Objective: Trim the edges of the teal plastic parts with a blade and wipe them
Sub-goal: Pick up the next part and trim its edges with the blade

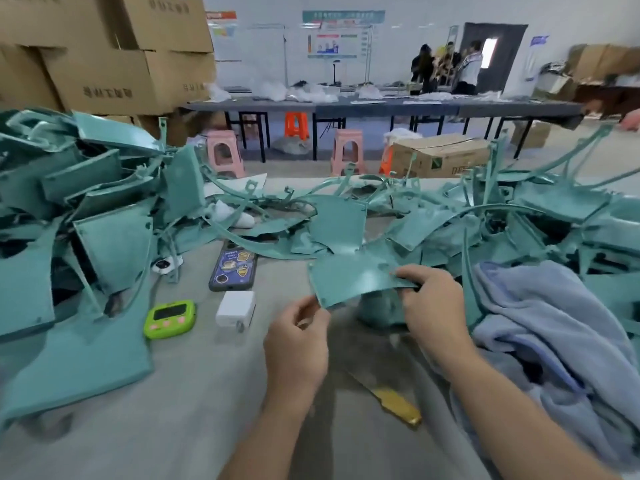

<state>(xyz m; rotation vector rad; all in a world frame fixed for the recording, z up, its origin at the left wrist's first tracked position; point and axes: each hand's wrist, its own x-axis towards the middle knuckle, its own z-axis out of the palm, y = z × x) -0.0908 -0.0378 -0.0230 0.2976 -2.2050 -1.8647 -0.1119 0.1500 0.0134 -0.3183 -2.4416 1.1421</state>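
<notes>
Lowest in the frame, between my forearms, a yellow-handled blade (393, 400) lies on the grey table cover (180, 393); my left arm hides its tip. To the lower right a heap of pale blue towel (540, 344) spills off the edge of the frame.

At the centre my hands hold one curved teal plastic panel (349, 280) above the table. My right hand (434, 306) pinches its right edge, thumb on top and fingers underneath. My left hand (298, 344) has its fingertips at the panel's lower left corner; whether they actually grip it I cannot tell. Under the panel a rounded teal shape sits in shadow, too dim to identify.

Left of my hands, in a loose row, lie a white charger block (235, 308), a green digital timer (169, 318) and, just above them, a phone (233, 266) in a sticker-covered case, face down.

Beyond these, teal panels and thin curved strips are heaped across the middle of the frame, a tall pile (86, 216) at left and a lower tangle (526, 220) at right, so most pieces cover one another.

Farther up sit pink stools (348, 150) and an orange one, a long dark table, stacked cardboard boxes (104, 53) at upper left, and blurred people near a door at upper right.
</notes>
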